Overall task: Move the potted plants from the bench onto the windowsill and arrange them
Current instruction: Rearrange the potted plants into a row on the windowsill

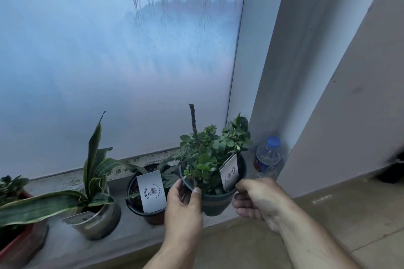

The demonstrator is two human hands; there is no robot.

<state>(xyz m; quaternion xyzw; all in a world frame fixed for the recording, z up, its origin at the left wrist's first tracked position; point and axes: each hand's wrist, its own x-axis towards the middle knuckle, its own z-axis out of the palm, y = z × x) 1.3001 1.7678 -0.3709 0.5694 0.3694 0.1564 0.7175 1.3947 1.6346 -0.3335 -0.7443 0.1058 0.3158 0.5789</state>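
Observation:
A dark green pot (215, 202) holds a leafy plant with a bare upright stick and a white card. It stands at the right end of the windowsill (122, 231). My left hand (183, 205) grips its left rim, thumb on the edge. My right hand (255, 196) grips its right rim. To its left stand a black pot (135, 205) with a white card, a silver metal pot (100, 222) with a long-leaved striped plant, and a red pot (19, 244) at the far left edge.
A plastic water bottle (267, 157) with a blue cap stands in the sill's right corner, close to the green pot. Frosted glass (109, 72) rises right behind the plants. A wall (349, 94) and tiled floor (349, 214) lie to the right.

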